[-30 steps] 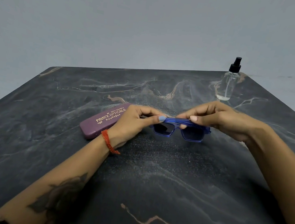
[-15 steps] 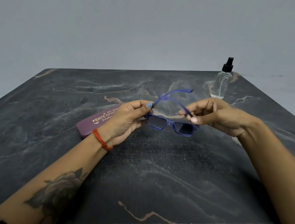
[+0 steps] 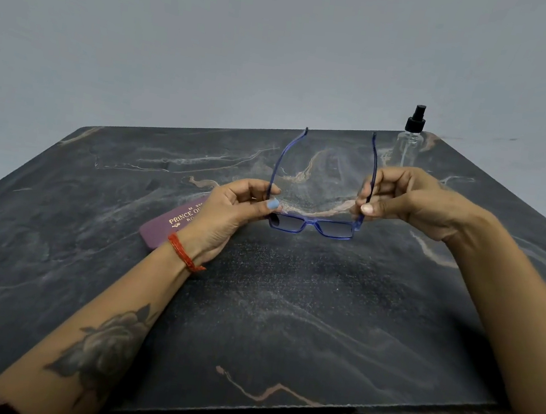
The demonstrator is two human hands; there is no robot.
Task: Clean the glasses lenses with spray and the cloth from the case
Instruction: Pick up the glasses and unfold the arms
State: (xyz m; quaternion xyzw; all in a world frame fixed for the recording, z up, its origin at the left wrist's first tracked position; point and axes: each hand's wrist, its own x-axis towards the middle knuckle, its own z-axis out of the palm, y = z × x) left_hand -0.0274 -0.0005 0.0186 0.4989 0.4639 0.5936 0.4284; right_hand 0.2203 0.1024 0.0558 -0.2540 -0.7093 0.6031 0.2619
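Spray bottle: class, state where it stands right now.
In the head view the spray bottle stands upright at the table's far right corner, beyond the right hand and the glasses.

The scene is lit dimly and evenly, with a cool grey cast; no single light source can be made out. Soft, diffuse shadows are thrown on the dark counter (image 3: 286, 311) beneath the forearms, and no hard edges are seen in them. A faint sheen is carried by the marbled surface, without strong glare. Wide-angle distortion is seen at the edges, where the counter's sides are splayed outward. Slight softness is noticed overall, and the gold lettering on the case (image 3: 173, 225) is only partly legible.
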